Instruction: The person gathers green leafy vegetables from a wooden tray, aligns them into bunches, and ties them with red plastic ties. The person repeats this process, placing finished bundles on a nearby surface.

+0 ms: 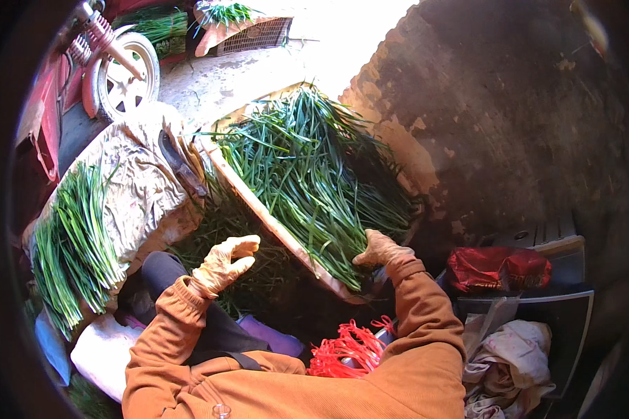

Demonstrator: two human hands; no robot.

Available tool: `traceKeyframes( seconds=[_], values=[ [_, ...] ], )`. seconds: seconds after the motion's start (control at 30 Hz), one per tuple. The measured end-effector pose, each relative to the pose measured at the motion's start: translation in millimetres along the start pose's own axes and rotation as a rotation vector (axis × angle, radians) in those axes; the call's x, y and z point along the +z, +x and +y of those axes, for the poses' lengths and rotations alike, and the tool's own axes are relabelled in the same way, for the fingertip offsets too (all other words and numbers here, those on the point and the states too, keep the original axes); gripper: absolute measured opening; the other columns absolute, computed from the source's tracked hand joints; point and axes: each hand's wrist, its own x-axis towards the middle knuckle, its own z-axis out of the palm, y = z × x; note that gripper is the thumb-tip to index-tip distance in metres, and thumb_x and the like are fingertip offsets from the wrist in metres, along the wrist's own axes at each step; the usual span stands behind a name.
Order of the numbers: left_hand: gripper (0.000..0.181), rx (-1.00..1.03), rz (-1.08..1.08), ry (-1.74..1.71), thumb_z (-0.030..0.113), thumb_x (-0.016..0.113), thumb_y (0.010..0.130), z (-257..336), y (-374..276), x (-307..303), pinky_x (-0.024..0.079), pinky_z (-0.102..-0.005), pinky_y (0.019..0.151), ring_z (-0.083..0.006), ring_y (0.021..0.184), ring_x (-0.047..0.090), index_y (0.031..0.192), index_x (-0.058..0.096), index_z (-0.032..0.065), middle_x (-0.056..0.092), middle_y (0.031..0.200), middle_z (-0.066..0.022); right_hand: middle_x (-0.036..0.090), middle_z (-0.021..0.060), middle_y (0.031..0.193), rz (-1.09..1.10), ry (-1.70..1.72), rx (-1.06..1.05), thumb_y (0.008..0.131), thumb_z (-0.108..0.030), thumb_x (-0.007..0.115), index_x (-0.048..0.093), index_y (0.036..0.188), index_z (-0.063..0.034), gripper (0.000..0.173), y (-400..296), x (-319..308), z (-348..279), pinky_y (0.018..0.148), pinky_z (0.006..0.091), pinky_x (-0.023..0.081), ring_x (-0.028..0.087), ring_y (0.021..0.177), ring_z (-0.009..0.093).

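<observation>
My left hand [225, 264], in a pale thin glove, hangs over my knee with thumb and fingers apart and nothing between them. My right hand [381, 248], gloved alike, touches the near right part of a large heap of long green leaves, likely garlic chives [304, 162]. Its thumb and fingers reach in among the stalks, and the fingertips are partly hidden. The heap fills a pale-rimmed crate or tray [262, 212] that slants away from me. To the left, a sorted layer of chives [73, 241] lies on a cloth-covered surface [141, 183].
A dark curved knife [181, 165] rests at the cloth's right edge. Red plastic ties [348, 351] hang at my lap. On the right are a red package [498, 268] and crumpled cloth [513, 356]. A motorbike-type wheel [128, 76] and chive bundles [162, 31] stand beyond; a stained wall [503, 115] rises right.
</observation>
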Motion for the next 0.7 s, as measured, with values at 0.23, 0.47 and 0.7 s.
traceKeyframes(
  seconds=[0.23,0.47,0.7],
  values=[
    [0.041,-0.013,-0.016,-0.033,0.003,0.060,0.081,1,2,5,0.045,-0.0306,0.091,-0.0172,0.100,0.059,0.121,0.053,0.0025,0.062,0.109,-0.0109,0.062,0.0186,0.102,-0.047,0.259,0.027,0.058,-0.035,0.084,0.043,0.120,0.0037,0.084,20,14,40,0.081,0.0348,0.048,0.060,0.095,0.026],
    [0.041,0.010,-0.023,-0.015,0.002,0.062,0.079,0,2,18,0.046,-0.0304,0.089,-0.0179,0.098,0.060,0.119,0.054,0.0021,0.063,0.106,-0.0114,0.059,0.0193,0.101,0.248,-0.227,-0.027,0.057,-0.024,0.078,0.049,0.101,-0.0023,0.057,-12,20,-33,0.082,0.0402,0.049,0.060,0.095,0.034],
    [0.040,0.095,-0.106,0.118,0.004,0.063,0.080,-5,5,41,0.046,-0.0308,0.088,-0.0172,0.096,0.060,0.119,0.053,0.0025,0.063,0.105,-0.0102,0.062,0.0119,0.074,0.629,-0.507,-0.123,0.078,-0.006,0.053,0.057,0.080,-0.0076,0.005,-23,47,-77,0.059,0.0383,0.052,0.064,0.070,0.031]
  ],
)
